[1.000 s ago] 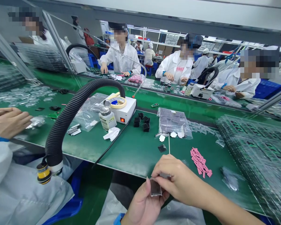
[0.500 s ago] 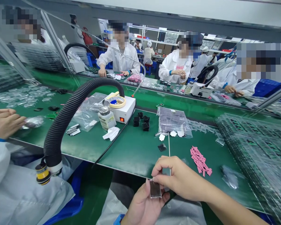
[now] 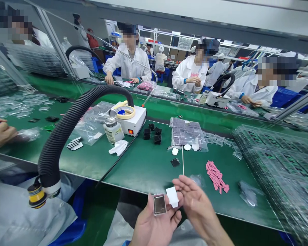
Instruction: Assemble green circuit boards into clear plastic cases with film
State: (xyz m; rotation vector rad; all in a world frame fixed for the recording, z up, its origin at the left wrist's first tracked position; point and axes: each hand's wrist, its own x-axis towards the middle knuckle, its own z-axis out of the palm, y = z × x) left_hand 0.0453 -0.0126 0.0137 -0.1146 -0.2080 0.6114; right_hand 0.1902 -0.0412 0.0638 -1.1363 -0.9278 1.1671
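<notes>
My left hand [image 3: 154, 229] sits at the bottom middle, holding a small rectangular component with a metal frame and dark glossy face [image 3: 159, 204] upright between fingers and thumb. My right hand [image 3: 199, 201] is just to its right, fingers raised. A small white paper tab [image 3: 172, 196] lies between the hands, at my right fingertips and beside the component, though the exact grip is hard to see. A thin white stick [image 3: 182, 160] lies on the green bench mat [image 3: 141, 171] ahead of my hands, near a small dark square piece [image 3: 175, 162].
Ahead stand a bag of components [image 3: 187, 134], pink strips [image 3: 216, 177], black blocks [image 3: 151, 133], a bottle [image 3: 113, 132], a white benchtop unit [image 3: 130, 119] and a black ribbed hose [image 3: 66, 133]. Stacked clear trays [image 3: 279, 171] fill the right. A co-worker's hand [image 3: 0, 135] is at left.
My right hand has drawn away from the component's top edge to the right. The white tab now shows between my hands. The view has shifted slightly.
</notes>
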